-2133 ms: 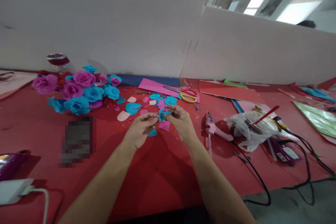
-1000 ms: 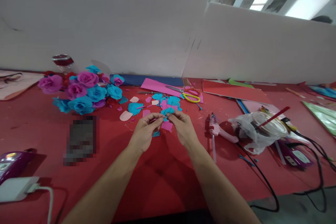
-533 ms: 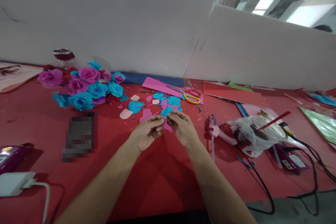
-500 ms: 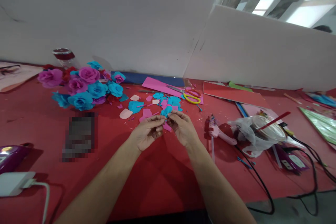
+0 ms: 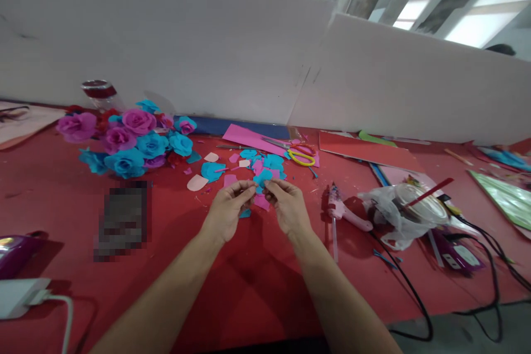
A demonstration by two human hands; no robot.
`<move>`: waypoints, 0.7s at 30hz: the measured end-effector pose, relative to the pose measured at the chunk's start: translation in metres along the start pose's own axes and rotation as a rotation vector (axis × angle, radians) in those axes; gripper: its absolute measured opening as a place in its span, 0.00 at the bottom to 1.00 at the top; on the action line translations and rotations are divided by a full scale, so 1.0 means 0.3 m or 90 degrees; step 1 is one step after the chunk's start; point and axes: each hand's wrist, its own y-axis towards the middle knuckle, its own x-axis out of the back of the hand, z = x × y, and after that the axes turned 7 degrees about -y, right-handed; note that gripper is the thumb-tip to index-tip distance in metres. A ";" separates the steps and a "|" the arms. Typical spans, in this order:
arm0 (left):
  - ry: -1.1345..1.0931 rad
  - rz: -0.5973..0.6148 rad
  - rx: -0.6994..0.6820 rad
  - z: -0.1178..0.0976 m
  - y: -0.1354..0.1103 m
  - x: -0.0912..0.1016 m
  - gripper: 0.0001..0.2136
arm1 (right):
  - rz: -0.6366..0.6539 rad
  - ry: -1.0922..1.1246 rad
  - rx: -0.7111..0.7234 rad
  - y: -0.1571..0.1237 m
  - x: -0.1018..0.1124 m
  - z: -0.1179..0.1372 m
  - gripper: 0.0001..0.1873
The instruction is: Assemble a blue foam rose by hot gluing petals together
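Note:
Over the red table (image 5: 257,282) my left hand (image 5: 227,211) and my right hand (image 5: 287,207) meet at their fingertips. Both pinch a small blue paper petal piece (image 5: 261,181) held between them. Under the hands lie a blue scrap (image 5: 244,213) and a pink scrap (image 5: 261,202). Just beyond them spread several loose blue and pink cut petals (image 5: 265,163) and a pale petal (image 5: 196,182).
A cluster of blue and purple paper roses (image 5: 133,141) lies at the left. Yellow-handled scissors (image 5: 299,156) rest on a pink sheet (image 5: 249,137). A pink glue gun (image 5: 344,211), a bagged cup (image 5: 410,207) and black cables (image 5: 410,287) sit right. White partition boards (image 5: 207,50) stand behind.
My hands stay pinched together on the blue piece, the fingers shifting slightly around it. The view has drifted a little; nothing else on the table has moved.

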 end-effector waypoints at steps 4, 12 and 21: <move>0.073 -0.046 -0.084 0.012 -0.002 -0.010 0.09 | -0.011 0.024 -0.009 -0.011 -0.011 -0.008 0.06; 0.192 -0.081 -0.208 0.031 -0.004 0.005 0.08 | -0.033 0.029 0.003 -0.026 -0.021 -0.009 0.06; 0.282 -0.095 -0.247 0.044 -0.017 -0.004 0.08 | 0.018 0.095 -0.013 -0.034 -0.034 -0.018 0.04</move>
